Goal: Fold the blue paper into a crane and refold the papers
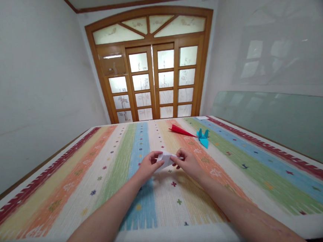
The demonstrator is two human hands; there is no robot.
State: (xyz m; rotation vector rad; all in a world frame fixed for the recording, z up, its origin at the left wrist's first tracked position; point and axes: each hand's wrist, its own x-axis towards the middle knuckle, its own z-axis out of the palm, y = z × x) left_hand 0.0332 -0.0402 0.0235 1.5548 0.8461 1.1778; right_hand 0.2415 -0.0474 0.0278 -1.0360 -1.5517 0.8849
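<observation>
A small piece of folded white paper (166, 159) is held between my two hands, just above the striped tablecloth in the middle. My left hand (150, 163) pinches its left edge between thumb and fingers. On the other side my right hand (186, 160) grips the right edge, thumb on top and fingers curled beneath. Part of the paper is covered by the fingertips, so its full shape cannot be made out. Beyond my right hand lie a red folded paper plane (182, 130) and a blue origami figure (203, 138), the red tip close to the blue paper.
The tablecloth (113, 184) with coloured stripes spreads over the table. A white item (202, 117) lies at its far edge. Behind the table stand wooden doors (154, 80) with glass panes. A pale green glass panel (276, 123) leans along the right wall.
</observation>
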